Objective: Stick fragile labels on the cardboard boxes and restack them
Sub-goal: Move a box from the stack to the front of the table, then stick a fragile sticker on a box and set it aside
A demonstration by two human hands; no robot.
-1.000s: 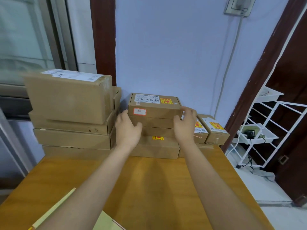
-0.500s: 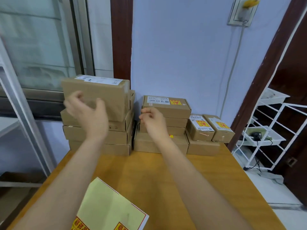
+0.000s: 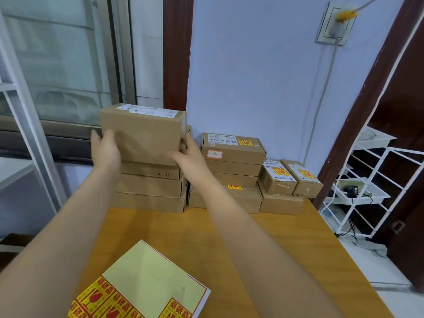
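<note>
I'm gripping the top box (image 3: 142, 134) of the left stack (image 3: 149, 189) between both hands: left hand (image 3: 106, 150) on its left edge, right hand (image 3: 188, 154) on its right edge, fingers curling around it. Label sheet (image 3: 146, 285) is lying on the counter (image 3: 286, 249) near me.

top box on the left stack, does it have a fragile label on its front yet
No, the top box held between both hands shows a plain brown front and only a white shipping label on top.

Left stack (image 3: 149, 191) at table (image 3: 286, 237) back edge, top box (image 3: 146, 134) on it w/ left hand (image 3: 106, 150) & right hand (image 3: 190, 157) at its sides. Middle stack (image 3: 231, 175) just right; small boxes (image 3: 290, 177) further right. Label sheet (image 3: 146, 285) at front.
</note>
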